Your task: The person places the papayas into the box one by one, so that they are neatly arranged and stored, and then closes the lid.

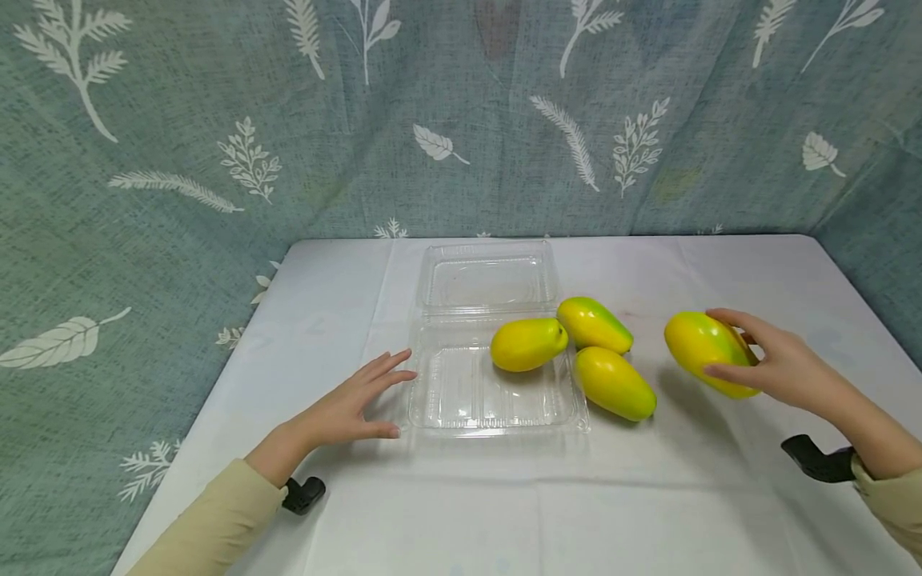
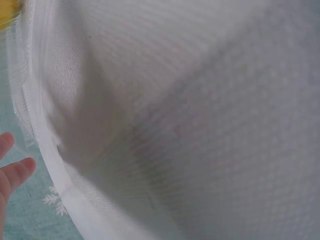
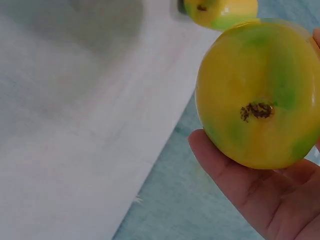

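The right hand [image 1: 774,368] grips a mango [image 1: 706,352], while the left hand [image 1: 353,404], fingers spread, seemingly touches the clear tray [image 1: 497,416].

Tabletop [image 1: 720,496] covered by white cloth, creased. Two yellow-green mangoes [image 1: 594,324] [image 1: 615,382] lying on cloth just right of clear container, touching each other. Teal fabric backdrop [image 1: 144,160] with white leaf print behind and along both sides.
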The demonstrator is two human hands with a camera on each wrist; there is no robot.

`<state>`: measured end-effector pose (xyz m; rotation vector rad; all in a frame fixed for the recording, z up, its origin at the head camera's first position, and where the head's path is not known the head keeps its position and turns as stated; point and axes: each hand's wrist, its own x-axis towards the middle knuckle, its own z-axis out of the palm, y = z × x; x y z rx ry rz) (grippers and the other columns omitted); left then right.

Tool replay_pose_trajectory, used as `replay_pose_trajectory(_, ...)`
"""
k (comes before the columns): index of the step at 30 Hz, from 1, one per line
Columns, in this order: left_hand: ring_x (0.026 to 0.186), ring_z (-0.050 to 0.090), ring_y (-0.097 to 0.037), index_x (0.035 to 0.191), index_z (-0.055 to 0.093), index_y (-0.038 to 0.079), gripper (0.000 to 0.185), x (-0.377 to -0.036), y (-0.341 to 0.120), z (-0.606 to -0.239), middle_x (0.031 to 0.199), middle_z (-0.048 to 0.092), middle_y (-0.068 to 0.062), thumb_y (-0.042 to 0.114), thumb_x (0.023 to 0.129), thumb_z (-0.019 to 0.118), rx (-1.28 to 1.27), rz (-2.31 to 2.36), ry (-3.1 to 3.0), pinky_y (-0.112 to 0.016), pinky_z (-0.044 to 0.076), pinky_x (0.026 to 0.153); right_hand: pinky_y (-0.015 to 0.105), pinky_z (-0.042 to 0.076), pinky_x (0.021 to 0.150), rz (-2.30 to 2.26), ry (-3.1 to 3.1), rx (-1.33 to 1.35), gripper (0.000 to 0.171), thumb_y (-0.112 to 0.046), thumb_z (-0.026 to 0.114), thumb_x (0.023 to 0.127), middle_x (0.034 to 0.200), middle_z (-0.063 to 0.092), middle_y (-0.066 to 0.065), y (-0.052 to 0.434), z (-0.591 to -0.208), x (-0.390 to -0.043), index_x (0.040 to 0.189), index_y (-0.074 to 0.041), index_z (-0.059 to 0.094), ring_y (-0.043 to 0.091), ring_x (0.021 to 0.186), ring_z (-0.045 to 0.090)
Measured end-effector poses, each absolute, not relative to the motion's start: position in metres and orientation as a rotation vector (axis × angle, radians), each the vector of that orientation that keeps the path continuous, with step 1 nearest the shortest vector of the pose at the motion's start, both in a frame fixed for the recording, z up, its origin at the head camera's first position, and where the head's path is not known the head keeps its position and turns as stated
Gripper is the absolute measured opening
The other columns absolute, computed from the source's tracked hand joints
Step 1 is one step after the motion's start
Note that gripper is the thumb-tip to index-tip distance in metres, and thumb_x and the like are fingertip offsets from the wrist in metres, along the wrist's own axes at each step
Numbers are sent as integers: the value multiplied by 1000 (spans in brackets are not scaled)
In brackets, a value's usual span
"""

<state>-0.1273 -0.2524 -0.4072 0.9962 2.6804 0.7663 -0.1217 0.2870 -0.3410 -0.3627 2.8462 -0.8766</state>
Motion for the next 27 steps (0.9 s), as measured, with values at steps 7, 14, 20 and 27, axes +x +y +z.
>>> replay_pose_trajectory(7, 137, 15, -40, 137, 40, 18, 73, -126, -252, -407, 153, 16, 3, 38, 75, 72, 996, 774, 2680, -62, 22, 102, 22, 48, 59, -903, 2882, -408, 73, -21, 71, 80, 129, 40, 28, 285, -336, -121, 138, 0, 33, 38, 98, 46)
replay_pose_trajectory(14, 136, 15, -42, 137, 40, 17, 73, -127, -252, -407, 153, 17, 2, 37, 74, 73, 1008, 775, 2681, -63, 22, 101, 26, 50, 60, -912, 2897, -464, 72, -18, 73, 79, 128, 41, 27, 279, -330, -122, 136, 2, 34, 38, 97, 47)
replay_pose_trajectory(20, 135, 16, -43, 137, 40, 17, 73, -127, -253, -407, 152, 17, 0, 37, 75, 73, 1026, 761, 2683, -64, 23, 100, 21, 48, 60, -887, 2908, -524, 72, -18, 74, 77, 127, 44, 25, 270, -322, -123, 136, 1, 36, 34, 95, 50)
replay_pose_trajectory(27, 135, 16, -42, 137, 40, 18, 73, -127, -251, -406, 153, 17, 0, 36, 75, 73, 1016, 757, 2682, -63, 24, 101, 23, 50, 62, -872, 2898, -629, 71, -16, 74, 76, 129, 45, 22, 259, -312, -122, 135, 0, 37, 31, 97, 51)
